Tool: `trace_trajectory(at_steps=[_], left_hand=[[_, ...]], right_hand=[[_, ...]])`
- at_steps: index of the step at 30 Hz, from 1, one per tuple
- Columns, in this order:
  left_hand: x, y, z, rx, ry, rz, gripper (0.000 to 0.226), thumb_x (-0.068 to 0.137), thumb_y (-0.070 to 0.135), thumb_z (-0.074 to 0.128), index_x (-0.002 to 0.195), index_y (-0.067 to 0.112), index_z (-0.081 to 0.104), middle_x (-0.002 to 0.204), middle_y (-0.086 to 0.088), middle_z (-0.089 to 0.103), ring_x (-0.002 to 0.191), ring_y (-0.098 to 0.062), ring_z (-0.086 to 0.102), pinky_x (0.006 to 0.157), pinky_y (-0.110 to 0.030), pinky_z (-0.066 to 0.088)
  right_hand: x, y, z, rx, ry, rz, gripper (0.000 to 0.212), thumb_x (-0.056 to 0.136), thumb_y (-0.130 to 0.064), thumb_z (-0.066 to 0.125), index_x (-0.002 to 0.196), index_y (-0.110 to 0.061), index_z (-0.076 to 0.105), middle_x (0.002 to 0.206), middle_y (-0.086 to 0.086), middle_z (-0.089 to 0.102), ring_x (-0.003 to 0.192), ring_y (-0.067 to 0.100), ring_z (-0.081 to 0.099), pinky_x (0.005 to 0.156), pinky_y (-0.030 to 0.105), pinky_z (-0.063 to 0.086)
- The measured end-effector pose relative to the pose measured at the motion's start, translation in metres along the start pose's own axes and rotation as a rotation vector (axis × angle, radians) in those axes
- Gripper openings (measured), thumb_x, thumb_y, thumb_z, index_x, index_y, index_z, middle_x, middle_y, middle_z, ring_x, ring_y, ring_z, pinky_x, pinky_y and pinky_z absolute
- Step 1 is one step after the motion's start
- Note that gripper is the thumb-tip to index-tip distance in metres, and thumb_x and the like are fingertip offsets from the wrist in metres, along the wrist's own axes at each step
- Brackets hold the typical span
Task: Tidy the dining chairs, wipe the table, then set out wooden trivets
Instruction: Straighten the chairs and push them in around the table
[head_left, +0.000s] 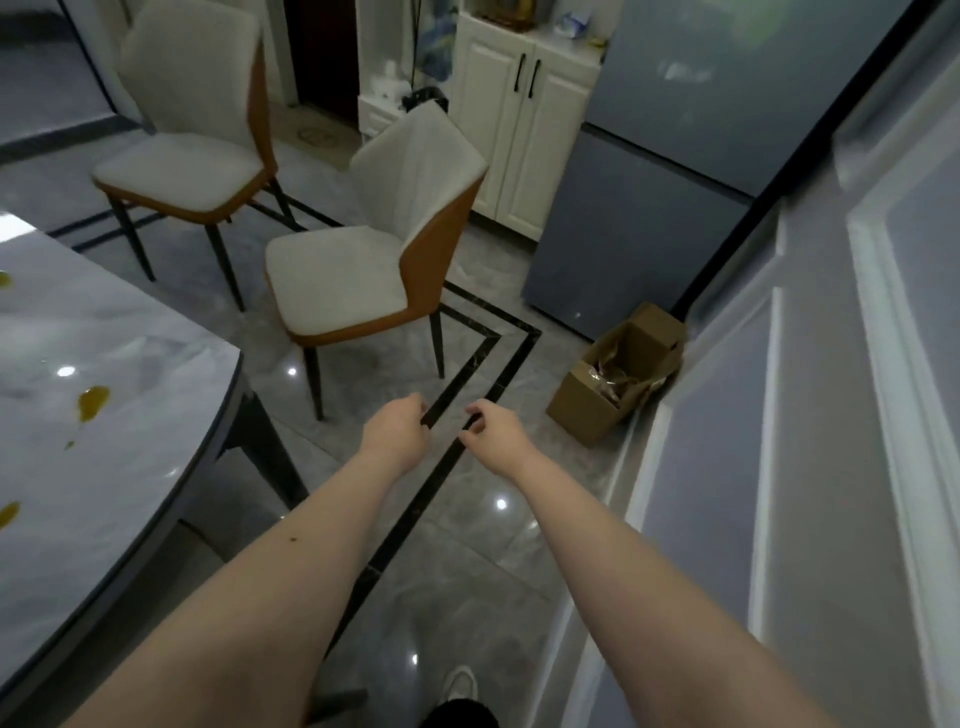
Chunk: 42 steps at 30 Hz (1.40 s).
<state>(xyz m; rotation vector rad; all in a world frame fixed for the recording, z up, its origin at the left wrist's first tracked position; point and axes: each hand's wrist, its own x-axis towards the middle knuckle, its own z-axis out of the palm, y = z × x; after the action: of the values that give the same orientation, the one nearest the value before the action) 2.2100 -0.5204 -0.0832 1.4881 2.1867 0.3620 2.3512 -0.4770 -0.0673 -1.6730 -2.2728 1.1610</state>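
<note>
Both hands were stretched forward over the floor, empty: the left hand (396, 431) and the right hand (493, 434) hung with fingers loosely curled, grasping nothing, close together but apart.

The nearer dining chair (363, 260) stood pulled out from the marble surface (104, 364), its seat facing left toward the surface's curved edge and its tan-backed backrest on the right, nearest the white cabinet (519, 130). The farther dining chair (192, 130) stood behind it, well apart from the surface, its seat facing the camera and slightly left.

Brownish spills (93, 402) lay on the surface.

Open tiled floor (467, 545) ran between the surface's edge and the grey wall on the right, where an open cardboard box (618, 374) sat beside the refrigerator (649, 208).
</note>
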Motion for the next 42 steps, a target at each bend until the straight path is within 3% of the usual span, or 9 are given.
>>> trace_trajectory(at_steps=[6,11,15,22,26,30,33,42], left_hand=[[0.085,0.061,-0.012,0.0,0.016,0.024,0.029,0.092,0.018,0.048,0.12,0.014,0.052,0.12,-0.007,0.06,0.109,-0.025,0.057,0.088,-0.037,0.05],[0.158,0.086,-0.019,-0.019,0.06,0.016,0.024,0.094,0.017,0.045,0.116,0.011,0.054,0.115,-0.009,0.062,0.106,-0.026,0.058,0.086,-0.04,0.05],[0.214,0.094,-0.021,-0.014,0.037,-0.009,0.032,0.095,0.018,0.045,0.127,0.013,0.049,0.123,-0.008,0.058,0.112,-0.025,0.055,0.09,-0.039,0.049],[0.344,0.101,-0.057,-0.078,0.086,-0.027,0.029,0.093,0.02,0.05,0.121,0.016,0.053,0.115,-0.009,0.061,0.104,-0.026,0.059,0.089,-0.04,0.051],[0.417,0.1,-0.086,-0.081,0.143,-0.046,0.024,0.09,0.015,0.052,0.114,0.016,0.056,0.112,-0.006,0.062,0.1,-0.025,0.059,0.088,-0.036,0.05],[0.471,0.106,-0.1,-0.086,0.134,-0.073,0.03,0.092,0.013,0.052,0.122,0.014,0.053,0.117,-0.009,0.059,0.107,-0.025,0.058,0.092,-0.035,0.048],[0.506,0.107,-0.103,-0.044,0.116,-0.082,0.034,0.093,0.014,0.051,0.127,0.014,0.048,0.118,-0.011,0.058,0.106,-0.027,0.057,0.087,-0.036,0.049],[0.602,0.099,-0.104,0.044,0.021,-0.225,0.046,0.093,0.016,0.051,0.135,0.007,0.036,0.131,-0.015,0.049,0.119,-0.031,0.049,0.094,-0.037,0.042]], right_hand=[[0.078,0.016,-0.074,-0.038,-0.018,-0.02,0.042,0.093,-0.021,0.059,0.132,-0.01,0.048,0.109,0.009,0.061,0.102,0.021,0.059,0.093,0.034,0.049],[0.138,0.026,-0.119,-0.026,0.004,-0.013,0.044,0.093,-0.02,0.058,0.135,-0.012,0.046,0.099,0.002,0.057,0.095,0.016,0.057,0.089,0.03,0.049],[0.189,0.027,-0.145,-0.043,0.009,-0.024,0.045,0.094,-0.021,0.057,0.137,-0.012,0.045,0.1,0.001,0.056,0.093,0.017,0.057,0.082,0.028,0.049],[0.318,-0.008,-0.182,-0.054,0.009,-0.022,0.045,0.095,-0.021,0.057,0.137,-0.012,0.044,0.103,0.005,0.061,0.09,0.018,0.059,0.076,0.024,0.046],[0.391,-0.038,-0.207,-0.042,0.023,-0.052,0.045,0.094,-0.021,0.057,0.136,-0.013,0.045,0.096,-0.002,0.056,0.087,0.012,0.054,0.079,0.023,0.044],[0.447,-0.053,-0.225,-0.039,0.041,-0.077,0.045,0.093,-0.022,0.059,0.135,-0.013,0.047,0.091,-0.004,0.059,0.085,0.012,0.057,0.076,0.024,0.045],[0.487,-0.061,-0.235,-0.038,0.048,-0.083,0.045,0.094,-0.021,0.058,0.136,-0.012,0.047,0.092,-0.002,0.06,0.083,0.012,0.056,0.074,0.023,0.043],[0.612,-0.088,-0.25,0.009,0.112,-0.147,0.044,0.093,-0.021,0.057,0.132,-0.01,0.043,0.127,0.011,0.049,0.113,0.023,0.052,0.088,0.032,0.046]])
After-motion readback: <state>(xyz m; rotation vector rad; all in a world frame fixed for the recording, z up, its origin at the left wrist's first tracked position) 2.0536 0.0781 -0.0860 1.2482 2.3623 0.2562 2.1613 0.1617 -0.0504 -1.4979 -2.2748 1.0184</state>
